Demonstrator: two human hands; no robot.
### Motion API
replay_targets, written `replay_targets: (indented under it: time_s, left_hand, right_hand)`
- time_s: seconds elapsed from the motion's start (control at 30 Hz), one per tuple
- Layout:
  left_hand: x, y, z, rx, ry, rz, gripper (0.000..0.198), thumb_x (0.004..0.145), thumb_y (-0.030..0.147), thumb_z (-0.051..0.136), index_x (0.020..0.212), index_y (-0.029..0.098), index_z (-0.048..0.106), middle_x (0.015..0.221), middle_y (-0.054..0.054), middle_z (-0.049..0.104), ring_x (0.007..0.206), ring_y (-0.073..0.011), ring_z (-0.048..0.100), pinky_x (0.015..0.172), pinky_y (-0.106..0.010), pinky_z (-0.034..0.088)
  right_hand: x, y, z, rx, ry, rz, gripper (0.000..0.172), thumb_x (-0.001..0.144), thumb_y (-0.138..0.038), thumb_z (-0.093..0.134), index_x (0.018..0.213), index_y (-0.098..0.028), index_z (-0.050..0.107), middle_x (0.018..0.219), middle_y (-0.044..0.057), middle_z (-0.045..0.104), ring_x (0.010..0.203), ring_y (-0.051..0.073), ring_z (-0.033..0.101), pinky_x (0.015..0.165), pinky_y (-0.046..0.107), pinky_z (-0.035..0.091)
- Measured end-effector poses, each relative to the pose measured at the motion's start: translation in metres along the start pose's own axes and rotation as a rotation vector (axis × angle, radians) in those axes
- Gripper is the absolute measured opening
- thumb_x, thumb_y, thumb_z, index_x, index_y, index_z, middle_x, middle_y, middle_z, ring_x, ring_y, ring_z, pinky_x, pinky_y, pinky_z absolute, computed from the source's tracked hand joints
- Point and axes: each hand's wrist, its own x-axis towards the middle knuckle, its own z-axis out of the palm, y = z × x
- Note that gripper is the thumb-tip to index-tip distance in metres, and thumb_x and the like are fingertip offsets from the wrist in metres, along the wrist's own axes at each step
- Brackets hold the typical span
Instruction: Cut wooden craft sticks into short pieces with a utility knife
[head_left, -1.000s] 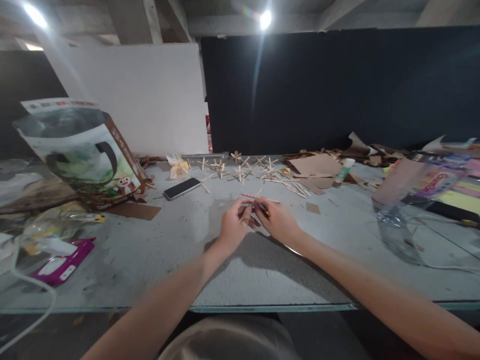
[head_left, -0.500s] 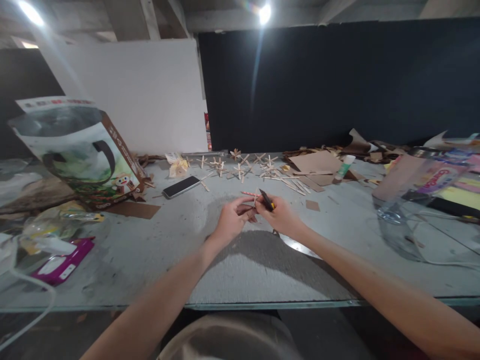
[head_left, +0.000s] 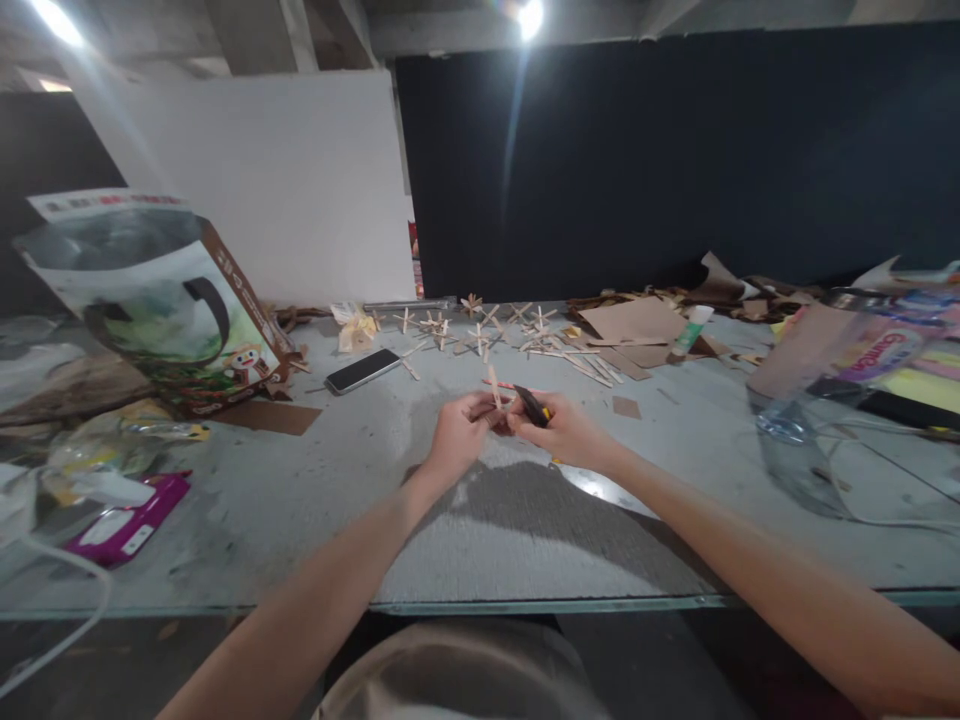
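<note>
My left hand is closed, pinching a thin pale wooden stick that points up and away. A slim red-and-white striped stick crosses behind it at the fingertips; which hand bears it I cannot tell. Closed around a black-and-yellow utility knife, my right hand has its fingertips close against those of the left. The blade is hard to make out. Beyond both hands, several small crossed-stick pieces stand and lie on the grey table.
A phone and a large printed bag are to the left, with a purple device nearer. Loose sticks, cardboard and a glue tube lie at the back right. A clear bottle stands far right.
The wooden stick has tilted leftward and shows more of its length. My right hand has turned slightly, with the knife lower, and both hands stay close together.
</note>
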Motion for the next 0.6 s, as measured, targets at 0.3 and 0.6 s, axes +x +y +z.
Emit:
replay_targets:
  time_s: [0.3, 0.6]
  left_hand:
    - [0.004, 0.003, -0.01, 0.043, 0.116, 0.035, 0.044, 0.078, 0.06, 0.079, 0.086, 0.017, 0.075, 0.086, -0.011, 0.081, 0.068, -0.02, 0.074, 0.069, -0.033, 0.062]
    - [0.001, 0.008, -0.004, 0.01, 0.119, 0.041, 0.045, 0.078, 0.061, 0.079, 0.082, 0.017, 0.075, 0.087, -0.011, 0.08, 0.071, -0.0212, 0.076, 0.069, -0.033, 0.063]
  right_hand:
    - [0.003, 0.007, 0.003, -0.057, 0.102, 0.11, 0.029, 0.083, -0.048, 0.054, 0.068, -0.023, 0.048, 0.058, -0.005, 0.039, 0.054, 0.011, 0.033, 0.052, 0.027, 0.029]
    - [0.008, 0.017, -0.002, -0.293, 0.319, 0.233, 0.016, 0.085, -0.037, 0.055, 0.077, -0.024, 0.053, 0.062, 0.0, 0.057, 0.057, 0.018, 0.051, 0.057, 0.029, 0.034]
